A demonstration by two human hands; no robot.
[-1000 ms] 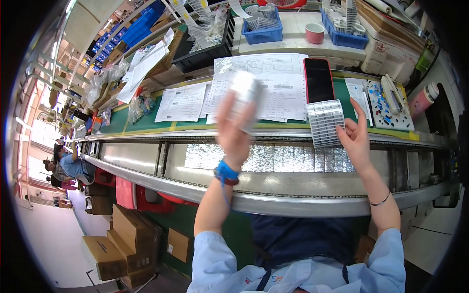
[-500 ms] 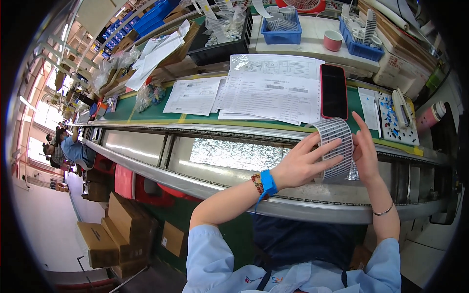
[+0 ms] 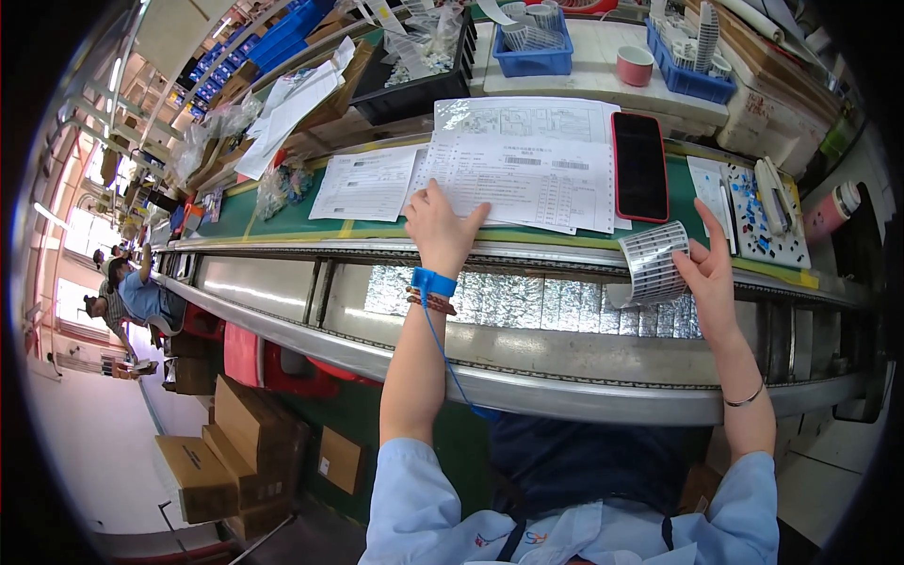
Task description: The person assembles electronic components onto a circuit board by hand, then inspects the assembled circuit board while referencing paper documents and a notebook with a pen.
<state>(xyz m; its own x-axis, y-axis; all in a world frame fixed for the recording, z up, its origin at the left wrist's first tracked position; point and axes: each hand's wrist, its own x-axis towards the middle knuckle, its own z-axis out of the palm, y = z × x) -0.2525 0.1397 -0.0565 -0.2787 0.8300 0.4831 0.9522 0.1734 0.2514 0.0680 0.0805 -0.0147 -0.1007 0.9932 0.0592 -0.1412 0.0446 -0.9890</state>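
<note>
My right hand (image 3: 706,271) pinches the edge of a curled white label strip (image 3: 652,266) with a grid of small rectangles. The index finger points upward, and the strip arches above the metal conveyor channel. My left hand (image 3: 441,224), with a blue wrist strap (image 3: 433,282), is over the lower left edge of the printed papers (image 3: 527,179). Its thumb stands apart from the fingers, and nothing shows in its grasp. A second printed sheet (image 3: 367,184) lies just left of that hand. To the right of the papers is a black phone with a red edge (image 3: 639,169).
Metal rails (image 3: 565,395) border the channel, which holds silvery foil sheets (image 3: 452,297). Small blue and black pieces lie on a white board (image 3: 753,235) at the right. Blue bins (image 3: 534,62), a pink cup (image 3: 635,66) and a black crate (image 3: 405,105) stand behind. Cardboard boxes (image 3: 235,452) are at lower left.
My left hand has left the label strip and moved left to the papers. My right hand keeps the strip, which now curls more tightly. The view has shifted slightly.
</note>
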